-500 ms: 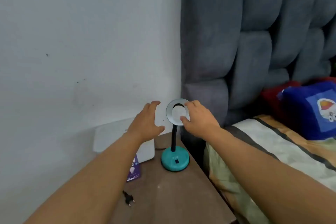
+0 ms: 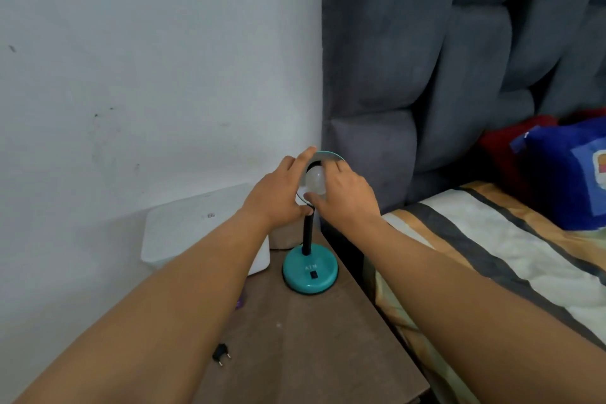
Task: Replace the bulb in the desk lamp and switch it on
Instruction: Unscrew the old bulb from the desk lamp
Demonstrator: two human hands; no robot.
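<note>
A small desk lamp stands on the brown nightstand (image 2: 314, 344), with a teal round base (image 2: 310, 270), a black neck and a teal-rimmed shade (image 2: 328, 156) facing me. A white bulb (image 2: 315, 181) sits inside the shade. My left hand (image 2: 278, 195) wraps the shade's left side from behind. My right hand (image 2: 346, 195) has its thumb and fingers around the bulb. The lamp's black plug (image 2: 221, 354) lies loose on the nightstand near its front left.
A white box (image 2: 196, 226) stands against the wall behind my left forearm, and a purple item (image 2: 240, 302) peeks out under that arm. A grey padded headboard (image 2: 442, 59) rises right of the lamp. The bed (image 2: 492, 256) with red and blue pillows (image 2: 567, 170) lies to the right.
My left hand moved right from beside the shade onto it. My right hand shifted from the shade's rim to closing around the bulb. The view has dipped closer.
</note>
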